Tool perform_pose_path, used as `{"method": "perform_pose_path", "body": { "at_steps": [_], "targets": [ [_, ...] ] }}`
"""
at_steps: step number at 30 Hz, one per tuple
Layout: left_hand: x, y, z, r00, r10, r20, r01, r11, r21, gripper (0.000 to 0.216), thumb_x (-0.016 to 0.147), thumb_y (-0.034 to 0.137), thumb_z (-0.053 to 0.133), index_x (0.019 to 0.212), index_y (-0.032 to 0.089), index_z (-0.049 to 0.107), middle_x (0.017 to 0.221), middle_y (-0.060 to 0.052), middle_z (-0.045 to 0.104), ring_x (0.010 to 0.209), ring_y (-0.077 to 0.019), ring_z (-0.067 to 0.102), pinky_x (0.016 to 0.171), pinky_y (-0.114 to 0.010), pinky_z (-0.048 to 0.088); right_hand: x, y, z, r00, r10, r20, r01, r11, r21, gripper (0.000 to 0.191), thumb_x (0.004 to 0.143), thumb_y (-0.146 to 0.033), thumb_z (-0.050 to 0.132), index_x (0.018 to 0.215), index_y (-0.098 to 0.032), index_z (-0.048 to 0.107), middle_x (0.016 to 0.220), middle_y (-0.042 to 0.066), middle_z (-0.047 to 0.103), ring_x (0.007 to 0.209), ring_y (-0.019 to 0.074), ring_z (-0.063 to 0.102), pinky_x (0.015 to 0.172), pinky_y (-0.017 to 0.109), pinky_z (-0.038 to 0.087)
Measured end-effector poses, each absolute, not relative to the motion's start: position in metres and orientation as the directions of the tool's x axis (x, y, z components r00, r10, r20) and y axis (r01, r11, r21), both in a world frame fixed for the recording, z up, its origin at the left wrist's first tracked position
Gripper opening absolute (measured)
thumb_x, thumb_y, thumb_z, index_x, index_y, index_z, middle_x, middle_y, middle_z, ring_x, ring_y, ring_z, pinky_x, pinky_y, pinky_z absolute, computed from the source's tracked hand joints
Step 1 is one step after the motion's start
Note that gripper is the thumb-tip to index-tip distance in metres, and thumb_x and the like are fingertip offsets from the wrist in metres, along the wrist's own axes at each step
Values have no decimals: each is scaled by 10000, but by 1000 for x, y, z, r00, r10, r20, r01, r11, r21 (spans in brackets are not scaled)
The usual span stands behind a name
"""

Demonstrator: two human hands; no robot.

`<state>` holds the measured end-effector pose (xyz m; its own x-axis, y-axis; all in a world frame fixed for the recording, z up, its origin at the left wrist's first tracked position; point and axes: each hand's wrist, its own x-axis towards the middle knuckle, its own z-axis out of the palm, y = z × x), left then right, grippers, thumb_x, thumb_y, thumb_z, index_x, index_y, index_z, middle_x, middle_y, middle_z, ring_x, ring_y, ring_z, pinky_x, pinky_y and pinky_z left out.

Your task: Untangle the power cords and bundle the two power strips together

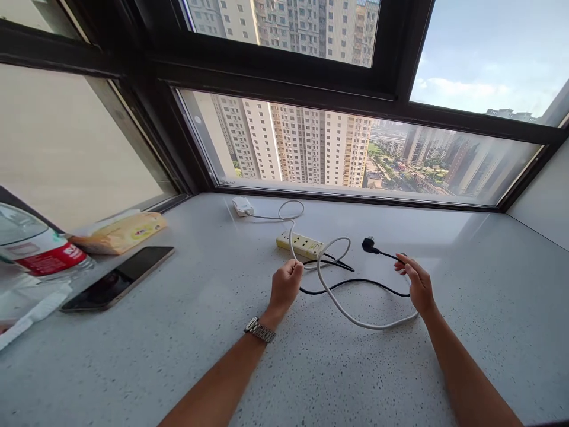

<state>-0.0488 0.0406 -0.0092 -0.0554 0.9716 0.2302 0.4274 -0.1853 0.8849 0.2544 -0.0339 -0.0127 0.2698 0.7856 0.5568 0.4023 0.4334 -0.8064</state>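
My right hand [418, 284] is closed on a black power cable [389, 255], and the black plug [370, 245] sticks out to the left of its fingers. My left hand [287, 284], with a metal watch [260, 330] on its wrist, is a fist where the black cable comes out at its right side. Between the hands the cable sags in a shallow curve. A thicker white cable [351, 317] loops across and runs up to my right wrist, where its end is hidden. Just beyond my left hand lies a pale yellow power strip [301, 243] with several sockets.
A white charger [242, 206] lies near the window. On the left are a smartphone [122, 279], a tissue pack [124, 232] and a large bottle [40, 243] with a red label. The speckled countertop [338, 385] ends at a dark window frame [355, 198].
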Motion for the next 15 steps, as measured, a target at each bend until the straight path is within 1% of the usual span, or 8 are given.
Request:
{"method": "perform_pose_path", "body": {
  "at_steps": [2, 4, 7, 9, 12, 14, 15],
  "targets": [
    [-51, 43, -10, -24, 972, 233, 456, -196, 868, 279, 755, 370, 365, 544, 210, 278, 477, 42, 288, 451, -108, 260, 431, -212, 202, 252, -31, -15, 219, 824, 523, 471, 380, -796, 371, 884, -371, 411, 1091, -191, 661, 979, 87, 675, 905, 219, 618, 763, 368, 502],
    [-51, 44, -11, 50, 973, 226, 476, -223, 851, 279, 734, 365, 360, 535, 210, 242, 470, 43, 264, 455, -104, 250, 444, -216, 199, 252, -29, -18, 219, 853, 474, 540, 298, -787, 390, 882, -381, 396, 1061, -175, 674, 1020, 100, 680, 982, 242, 605, 843, 394, 480],
    [-49, 42, -11, 206, 956, 209, 486, -285, 826, 280, 717, 379, 353, 536, 205, 230, 480, 47, 242, 467, -96, 241, 460, -215, 202, 256, -28, -23, 298, 878, 375, 641, 106, -760, 420, 867, -380, 359, 995, -165, 696, 1053, 116, 680, 1013, 269, 594, 851, 401, 465],
    [-46, 39, -11, 299, 934, 196, 488, -327, 809, 290, 712, 390, 362, 534, 200, 234, 498, 48, 236, 482, -92, 244, 474, -213, 207, 261, -27, -28, 368, 868, 333, 705, -28, -708, 431, 860, -372, 339, 984, -174, 700, 1081, 112, 673, 1042, 283, 575, 868, 418, 443],
    [-43, 33, -12, 459, 878, 132, 502, -379, 777, 322, 708, 394, 418, 503, 183, 286, 491, 48, 252, 483, -87, 254, 481, -217, 196, 268, -25, -36, 446, 832, 331, 780, -180, -599, 424, 863, -401, 347, 1000, -204, 697, 1121, 89, 662, 1108, 299, 523, 969, 480, 338],
    [-39, 27, -14, 571, 817, 73, 544, -444, 712, 353, 727, 400, 471, 487, 165, 363, 469, 46, 297, 471, -86, 274, 483, -227, 180, 273, -24, -40, 480, 802, 356, 806, -242, -541, 450, 869, -469, 356, 1018, -203, 687, 1125, 102, 658, 1128, 314, 496, 1015, 525, 251],
    [-36, 23, -14, 611, 790, 53, 569, -485, 665, 366, 750, 409, 489, 495, 157, 416, 467, 41, 341, 468, -88, 299, 487, -232, 179, 275, -24, -41, 494, 782, 381, 814, -262, -518, 485, 872, -508, 348, 1035, -190, 676, 1126, 121, 653, 1131, 323, 486, 1019, 541, 228]
  ]
}}
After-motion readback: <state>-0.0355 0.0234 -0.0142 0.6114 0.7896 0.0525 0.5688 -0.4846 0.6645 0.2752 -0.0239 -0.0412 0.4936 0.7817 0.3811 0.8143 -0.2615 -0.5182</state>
